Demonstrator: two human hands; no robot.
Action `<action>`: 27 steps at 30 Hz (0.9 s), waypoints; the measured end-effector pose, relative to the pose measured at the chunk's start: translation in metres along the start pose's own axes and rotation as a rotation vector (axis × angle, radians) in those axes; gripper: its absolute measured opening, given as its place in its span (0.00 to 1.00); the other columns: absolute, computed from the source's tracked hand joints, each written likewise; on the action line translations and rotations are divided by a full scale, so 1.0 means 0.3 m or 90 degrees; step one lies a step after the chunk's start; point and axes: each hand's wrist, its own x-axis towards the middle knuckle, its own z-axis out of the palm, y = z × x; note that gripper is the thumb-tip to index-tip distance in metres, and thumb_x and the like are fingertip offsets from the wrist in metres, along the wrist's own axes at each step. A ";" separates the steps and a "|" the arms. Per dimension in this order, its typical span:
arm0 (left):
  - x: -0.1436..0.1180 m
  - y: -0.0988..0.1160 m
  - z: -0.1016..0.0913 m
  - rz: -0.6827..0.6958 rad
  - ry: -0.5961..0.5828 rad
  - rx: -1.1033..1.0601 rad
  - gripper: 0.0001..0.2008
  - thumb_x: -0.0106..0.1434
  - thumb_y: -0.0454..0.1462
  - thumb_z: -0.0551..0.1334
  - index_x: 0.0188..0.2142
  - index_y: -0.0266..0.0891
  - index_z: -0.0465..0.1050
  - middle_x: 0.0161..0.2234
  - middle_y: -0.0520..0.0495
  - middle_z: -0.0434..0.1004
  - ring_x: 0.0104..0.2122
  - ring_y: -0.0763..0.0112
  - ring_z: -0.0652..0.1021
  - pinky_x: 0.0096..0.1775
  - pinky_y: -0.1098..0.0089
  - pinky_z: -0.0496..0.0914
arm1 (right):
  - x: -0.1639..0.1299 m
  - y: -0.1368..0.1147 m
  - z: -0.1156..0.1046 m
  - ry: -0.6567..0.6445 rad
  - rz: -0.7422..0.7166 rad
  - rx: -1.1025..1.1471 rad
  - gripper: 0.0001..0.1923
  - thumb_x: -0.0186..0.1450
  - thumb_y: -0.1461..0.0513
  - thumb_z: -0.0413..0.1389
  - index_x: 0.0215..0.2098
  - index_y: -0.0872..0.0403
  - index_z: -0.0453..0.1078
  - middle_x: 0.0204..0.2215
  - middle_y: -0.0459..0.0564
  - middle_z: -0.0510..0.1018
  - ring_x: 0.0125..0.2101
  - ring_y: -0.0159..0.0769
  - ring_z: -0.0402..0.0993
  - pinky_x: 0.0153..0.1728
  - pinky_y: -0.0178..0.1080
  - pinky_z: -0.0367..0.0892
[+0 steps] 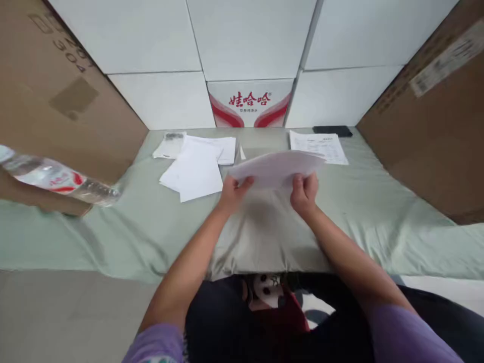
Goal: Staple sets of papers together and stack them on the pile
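Note:
Between my two hands I hold some white paper (278, 166), raised above the cloth and bowed upward along its far edge. My left hand (235, 192) grips its left end with the thumb on the near face. At the right end my right hand (304, 191) pinches it the same way. Whether it is one sheet or several I cannot tell. Loose white sheets (198, 174) lie overlapping on the cloth to the left of my left hand. Beyond my right hand rests a stack of printed sheets (321, 146), partly covered by the held paper.
A pale green cloth (378, 222) covers the table. Tall cardboard boxes stand at the left (75, 101) and right (427, 141). White boxes (249, 103) form the back wall. A water bottle (56, 176) is at the left, a dark flat object (333, 131) at the back right.

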 end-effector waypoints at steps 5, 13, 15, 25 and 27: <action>0.022 -0.045 0.017 -0.019 0.003 0.016 0.21 0.62 0.54 0.63 0.37 0.37 0.75 0.31 0.45 0.79 0.35 0.64 0.78 0.37 0.68 0.74 | 0.015 0.031 0.055 -0.009 0.079 0.083 0.23 0.68 0.43 0.51 0.46 0.52 0.71 0.41 0.52 0.78 0.44 0.42 0.74 0.49 0.46 0.70; 0.038 -0.082 0.016 -0.067 -0.043 0.028 0.27 0.66 0.54 0.56 0.51 0.35 0.72 0.48 0.37 0.79 0.49 0.57 0.78 0.51 0.58 0.72 | 0.019 0.021 0.069 -0.092 0.170 0.169 0.26 0.66 0.43 0.54 0.53 0.50 0.69 0.49 0.54 0.77 0.50 0.44 0.73 0.53 0.47 0.68; 0.032 -0.070 0.018 -0.105 -0.068 0.034 0.26 0.67 0.52 0.55 0.53 0.36 0.72 0.49 0.38 0.79 0.50 0.57 0.77 0.51 0.58 0.72 | 0.027 0.021 0.067 -0.090 0.211 0.174 0.27 0.65 0.43 0.55 0.54 0.50 0.68 0.50 0.54 0.77 0.50 0.44 0.73 0.51 0.46 0.69; 0.025 -0.009 -0.060 -0.317 -0.473 0.047 0.26 0.60 0.51 0.63 0.53 0.38 0.73 0.47 0.42 0.81 0.41 0.58 0.80 0.42 0.63 0.73 | 0.194 0.074 -0.135 -0.410 0.580 0.125 0.19 0.59 0.50 0.59 0.41 0.54 0.75 0.29 0.51 0.79 0.26 0.34 0.73 0.22 0.33 0.63; 0.026 -0.004 -0.068 -0.344 -0.508 0.075 0.27 0.59 0.50 0.65 0.53 0.40 0.72 0.47 0.43 0.81 0.41 0.58 0.80 0.40 0.65 0.73 | 0.205 0.081 -0.164 -0.538 0.593 0.095 0.17 0.56 0.52 0.63 0.38 0.56 0.75 0.26 0.50 0.78 0.23 0.31 0.70 0.19 0.31 0.60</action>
